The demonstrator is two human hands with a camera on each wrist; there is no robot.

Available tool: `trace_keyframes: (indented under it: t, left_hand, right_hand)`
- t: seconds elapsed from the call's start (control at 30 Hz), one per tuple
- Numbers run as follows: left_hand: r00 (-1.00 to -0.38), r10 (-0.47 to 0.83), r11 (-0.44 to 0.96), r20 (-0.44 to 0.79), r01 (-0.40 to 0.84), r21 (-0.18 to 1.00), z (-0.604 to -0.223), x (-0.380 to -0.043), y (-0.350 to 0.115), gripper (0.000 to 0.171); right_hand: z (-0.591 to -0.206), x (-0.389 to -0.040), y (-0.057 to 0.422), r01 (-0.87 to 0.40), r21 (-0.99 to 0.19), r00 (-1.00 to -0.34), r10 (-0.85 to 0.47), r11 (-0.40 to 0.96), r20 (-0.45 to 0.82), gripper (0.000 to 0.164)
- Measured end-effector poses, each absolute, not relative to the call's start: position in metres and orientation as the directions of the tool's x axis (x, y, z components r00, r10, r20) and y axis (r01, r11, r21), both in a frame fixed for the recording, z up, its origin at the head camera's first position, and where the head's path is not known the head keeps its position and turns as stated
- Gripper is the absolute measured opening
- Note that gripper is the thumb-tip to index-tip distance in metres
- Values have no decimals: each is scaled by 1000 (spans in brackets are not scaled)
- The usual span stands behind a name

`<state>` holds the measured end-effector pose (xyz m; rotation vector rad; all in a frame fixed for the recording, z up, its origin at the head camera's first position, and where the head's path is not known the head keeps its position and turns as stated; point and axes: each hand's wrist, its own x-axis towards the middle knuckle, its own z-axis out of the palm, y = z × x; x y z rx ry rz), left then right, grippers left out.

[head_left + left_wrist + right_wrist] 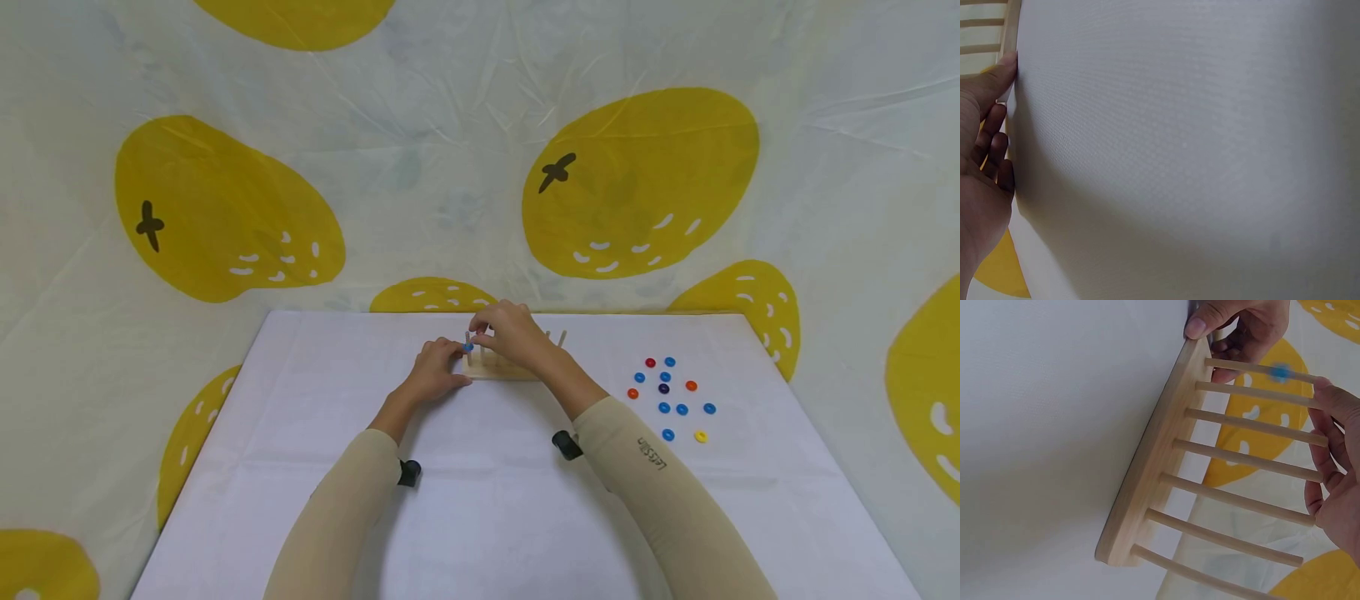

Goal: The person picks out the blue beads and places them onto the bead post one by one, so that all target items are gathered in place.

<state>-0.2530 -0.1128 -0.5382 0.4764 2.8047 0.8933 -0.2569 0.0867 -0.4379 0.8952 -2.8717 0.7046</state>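
Note:
A wooden peg rack (1147,469) with several upright pegs stands near the table's far edge. My left hand (435,370) grips the rack's left end, thumb on the front edge and fingers behind it. A blue ring (1280,372), blurred, is around the leftmost peg, partway along it and apart from the base. My right hand (516,335) is at the top of that peg, its thumb and fingers around the tip and apart from the blue ring. A small reddish spot shows by the right fingertips in the head view; I cannot tell what it is.
Loose rings lie scattered on the right of the white-covered table (480,517): several blue ones (682,409), a yellow ring (701,436), a dark purple ring (663,388), a red ring (650,362) and orange-red ones (691,386). A patterned curtain (450,167) hangs behind the table.

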Motion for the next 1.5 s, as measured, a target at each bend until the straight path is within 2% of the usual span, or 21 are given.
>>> trace_keyframes:
  t: [0.37, 0.63, 0.97, 1.5]
  left_hand:
    - [-941, 329, 785, -85, 222, 579, -537, -253, -113, 55]
    - [-943, 325, 788, -79, 223, 574, -532, -253, -112, 56]
    - [-942, 327, 788, -71, 231, 570, -532, -253, -112, 55]
    - [-938, 339, 775, -65, 240, 584, -534, -251, -111, 55]
  right_hand:
    - [-427, -248, 104, -557, -446, -824, -532, 701, 194, 25]
    - [-419, -233, 145, -566, -486, -819, -520, 666, 242, 24]
    - [-421, -210, 204, -608, -475, -794, -491, 636, 359, 24]
    - [-452, -157, 294, -533, -418, -845, -447, 735, 292, 28]
